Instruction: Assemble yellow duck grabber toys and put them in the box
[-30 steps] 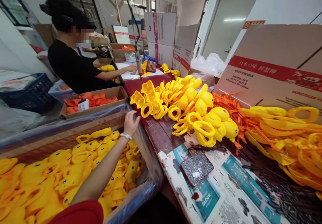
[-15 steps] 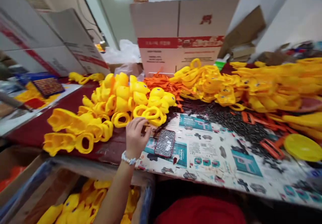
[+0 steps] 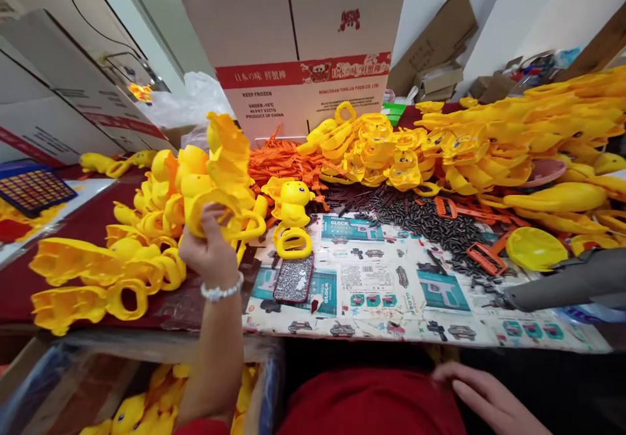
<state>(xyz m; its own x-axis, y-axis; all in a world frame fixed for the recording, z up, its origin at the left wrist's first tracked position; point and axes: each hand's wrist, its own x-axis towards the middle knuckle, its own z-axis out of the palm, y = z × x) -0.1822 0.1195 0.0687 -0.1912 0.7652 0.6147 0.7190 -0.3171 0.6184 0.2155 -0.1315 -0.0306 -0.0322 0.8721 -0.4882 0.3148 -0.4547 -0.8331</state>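
In the head view, the left hand (image 3: 210,249) is closed on the ring handle of a yellow plastic half-shell (image 3: 227,154), its fingers curled round the ring's edge. The shell stands tilted upward over the right side of the yellow shell pile (image 3: 169,180) on the dark red tabletop (image 3: 176,314); whether it touches the pile cannot be told. The right hand (image 3: 482,392) is low in front of the table, fingers loosely bent and tips blurred against the dark, so its grip cannot be told.

Beside the held shell, a yellow toy duck (image 3: 293,203) lies with its ring handle across the top of a glitter-backed phone (image 3: 293,278), on the printed cardboard sheet (image 3: 386,285).

Half a second ago the left hand was at the ring handles near the phone, its fingers loosely curved; now it is farther left, with a shell lifted in its grasp. The right hand and a grey power tool (image 3: 572,278) have come into view, and the duck's ring now overlaps the phone.
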